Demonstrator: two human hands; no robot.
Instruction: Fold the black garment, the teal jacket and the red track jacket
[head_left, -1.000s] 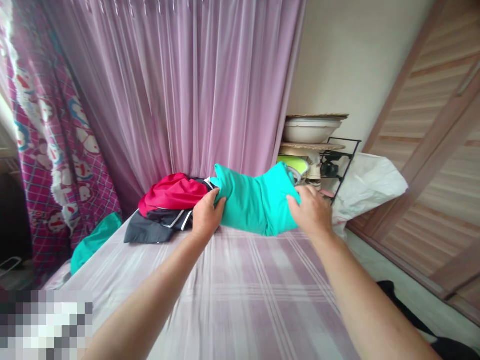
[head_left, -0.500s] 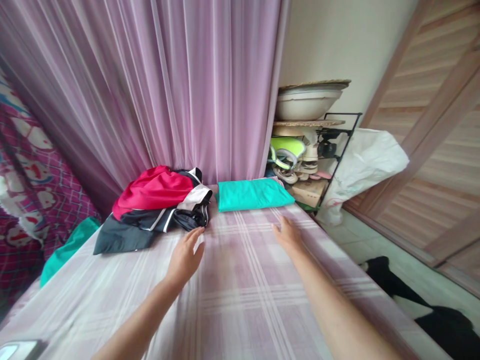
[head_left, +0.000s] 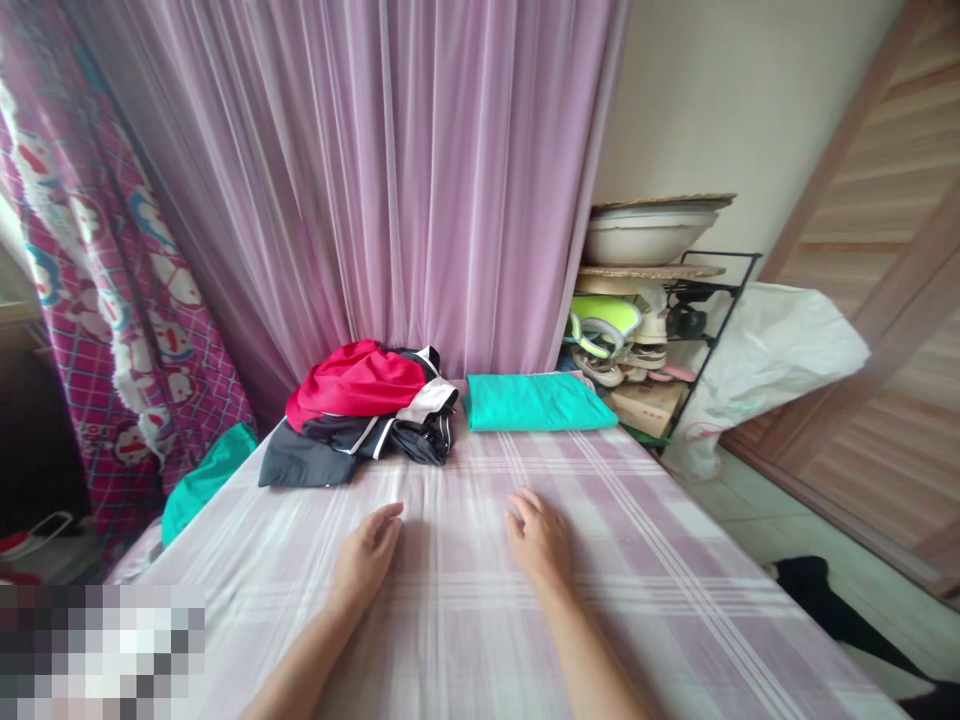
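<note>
My left hand [head_left: 366,552] is low over the checked cloth [head_left: 457,620], its fingers loosely curved and the thumb apart, holding nothing. Level with it to the right, my right hand [head_left: 538,538] has its fingers spread and is likewise bare. Beyond the left hand lies a loose heap of clothes: a red garment [head_left: 356,385] on top, dark cloth with white trim [head_left: 412,440] under it, and a dark grey folded piece [head_left: 307,460] at the front left. A neatly folded turquoise cloth [head_left: 540,402] lies flat beyond my right hand. Neither hand touches the clothes.
A purple curtain [head_left: 420,180] hangs along the far edge. Another turquoise cloth [head_left: 210,480] lies at the left edge, by a patterned magenta curtain [head_left: 172,340]. To the right stand a shoe rack [head_left: 709,350], a white plastic bag [head_left: 780,350] and a louvred wooden door [head_left: 862,400].
Both hands have drawn back toward me, away from the clothes and the folded turquoise cloth. The view has swung slightly left, so everything appears further right.
</note>
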